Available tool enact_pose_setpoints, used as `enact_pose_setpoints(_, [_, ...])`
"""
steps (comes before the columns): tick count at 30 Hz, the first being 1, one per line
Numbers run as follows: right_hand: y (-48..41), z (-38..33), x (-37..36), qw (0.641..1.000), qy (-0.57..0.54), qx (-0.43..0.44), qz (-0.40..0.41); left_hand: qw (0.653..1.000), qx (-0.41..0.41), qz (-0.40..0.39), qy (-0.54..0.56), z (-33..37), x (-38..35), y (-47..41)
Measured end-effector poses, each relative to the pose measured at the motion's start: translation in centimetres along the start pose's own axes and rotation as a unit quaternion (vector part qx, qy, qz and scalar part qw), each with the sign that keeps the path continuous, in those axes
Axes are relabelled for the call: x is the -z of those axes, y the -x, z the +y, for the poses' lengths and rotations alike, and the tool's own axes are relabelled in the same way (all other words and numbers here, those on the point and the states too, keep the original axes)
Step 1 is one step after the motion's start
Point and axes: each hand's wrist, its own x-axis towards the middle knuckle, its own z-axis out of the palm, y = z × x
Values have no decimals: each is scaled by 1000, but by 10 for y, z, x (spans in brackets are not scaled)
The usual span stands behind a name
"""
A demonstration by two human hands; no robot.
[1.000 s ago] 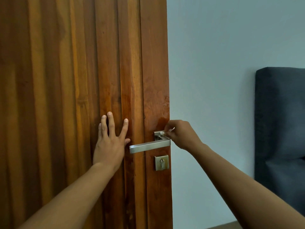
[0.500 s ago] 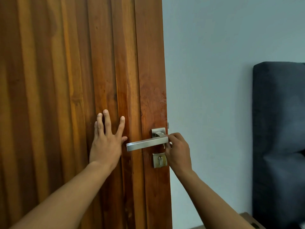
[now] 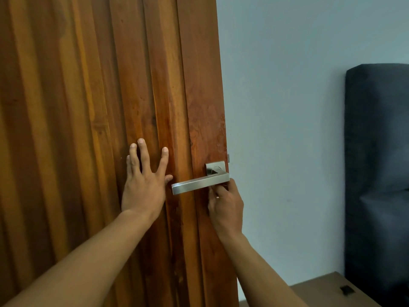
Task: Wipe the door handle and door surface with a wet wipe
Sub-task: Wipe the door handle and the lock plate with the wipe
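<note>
Silver lever handle (image 3: 200,183) horiz., wooden door (image 3: 88,107) rt edge

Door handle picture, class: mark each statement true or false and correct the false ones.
1. The left hand lies flat on the door, fingers spread. True.
2. The right hand is above the door handle. False: it is just under the handle's right end.
3. The handle is a round knob. False: it is a straight metal lever.
4. The wet wipe is spread across the door. False: only a white sliver shows in the right hand's curled fingers.
5. A dark padded panel stands at the right. True.
</note>
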Motion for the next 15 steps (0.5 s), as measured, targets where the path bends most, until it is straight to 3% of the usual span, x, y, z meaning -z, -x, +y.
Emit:
enact_pose_setpoints(2, [-1, 6, 2, 1000, 6, 22, -11, 1000, 3, 5, 7, -2, -2, 0])
enact_pose_setpoints(4, [-3, 13, 9, 999, -25, -10, -28, 1000, 8, 14, 16, -3, -3, 0])
enact_pose_setpoints(8, [-12, 24, 16, 997, -16, -62, 39, 1000, 2, 10, 16, -1, -5, 2])
enact_pose_setpoints(15, [-25, 27, 16, 990, -50, -128, 42, 1000, 5, 14, 6, -1, -5, 2])
